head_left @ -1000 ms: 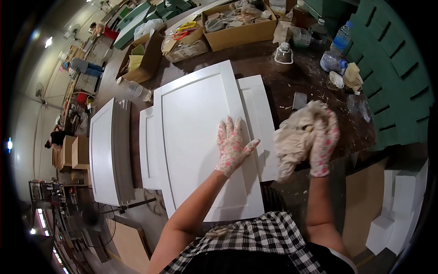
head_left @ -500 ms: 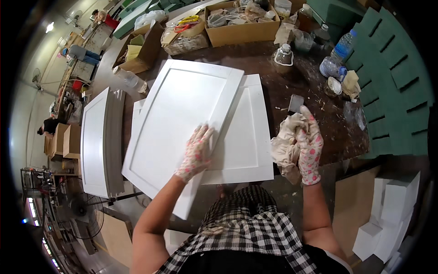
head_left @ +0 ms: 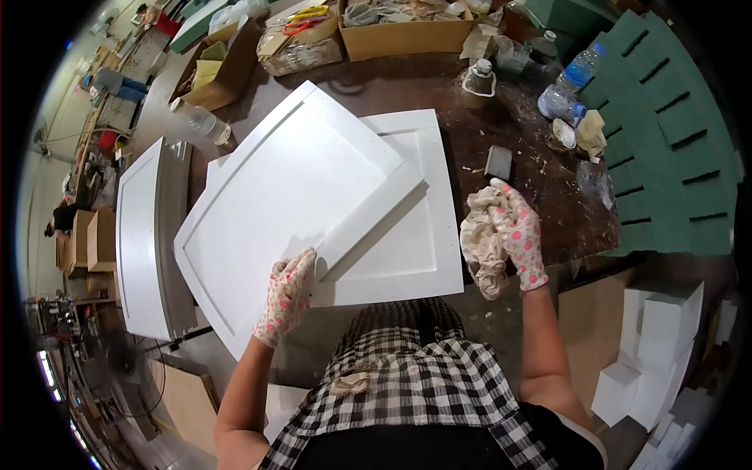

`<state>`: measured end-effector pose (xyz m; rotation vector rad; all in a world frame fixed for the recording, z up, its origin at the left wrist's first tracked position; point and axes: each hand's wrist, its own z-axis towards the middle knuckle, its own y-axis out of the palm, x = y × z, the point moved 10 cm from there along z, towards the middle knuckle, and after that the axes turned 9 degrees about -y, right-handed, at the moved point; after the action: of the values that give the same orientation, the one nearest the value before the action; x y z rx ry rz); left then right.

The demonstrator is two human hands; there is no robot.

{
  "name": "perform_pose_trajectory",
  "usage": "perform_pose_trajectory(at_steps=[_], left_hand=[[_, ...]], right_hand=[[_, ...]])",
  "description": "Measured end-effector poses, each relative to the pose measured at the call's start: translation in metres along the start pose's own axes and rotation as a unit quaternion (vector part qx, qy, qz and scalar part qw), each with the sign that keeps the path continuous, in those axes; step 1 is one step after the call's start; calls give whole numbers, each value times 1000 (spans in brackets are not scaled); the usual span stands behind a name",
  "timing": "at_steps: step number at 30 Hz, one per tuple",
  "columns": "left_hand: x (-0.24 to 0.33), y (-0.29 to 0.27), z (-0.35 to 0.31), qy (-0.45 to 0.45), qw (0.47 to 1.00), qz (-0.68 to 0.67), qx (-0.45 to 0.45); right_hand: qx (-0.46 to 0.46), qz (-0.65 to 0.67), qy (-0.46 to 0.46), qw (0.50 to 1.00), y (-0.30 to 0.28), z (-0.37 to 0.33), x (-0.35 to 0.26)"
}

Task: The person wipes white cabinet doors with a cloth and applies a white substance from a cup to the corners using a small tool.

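A white framed panel [head_left: 290, 164], like a cabinet door, lies askew on top of another white panel [head_left: 435, 235] on the dark table. My left hand [head_left: 285, 298], in a floral glove, is at its near edge, fingers drawn together over the frame; the underside of the grip is hidden. My right hand [head_left: 520, 239], gloved alike, is closed round a crumpled beige cloth [head_left: 483, 243] beside the lower panel's right edge. Just beyond that hand, a small grey block [head_left: 498, 162] lies on the table.
Left of the panels stands a stack of white panels [head_left: 149, 243] near a clear bottle [head_left: 202, 124]. Cardboard boxes [head_left: 403, 39] line the back. Plastic bottles [head_left: 576, 74] and a jar [head_left: 479, 80] stand at the back right, before slotted green foam [head_left: 674, 149].
The upper panel has turned clockwise on the lower one. My left hand has moved left and nearer, its fingers drawing together. The right hand keeps the cloth.
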<state>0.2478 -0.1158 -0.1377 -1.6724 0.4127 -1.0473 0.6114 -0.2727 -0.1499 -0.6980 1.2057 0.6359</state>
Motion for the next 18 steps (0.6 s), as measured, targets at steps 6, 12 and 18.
perform_pose_trajectory(at_steps=[6,12,18], left_hand=[[17,2,26,-12,1000,-7,7],[59,19,81,0,999,-15,31],[66,28,106,-10,999,-31,31]], right_hand=[[-2,-329,-64,942,31,-10,-5],[13,-536,-100,838,45,-11,-4],[-8,-518,-188,834,43,-11,-13]])
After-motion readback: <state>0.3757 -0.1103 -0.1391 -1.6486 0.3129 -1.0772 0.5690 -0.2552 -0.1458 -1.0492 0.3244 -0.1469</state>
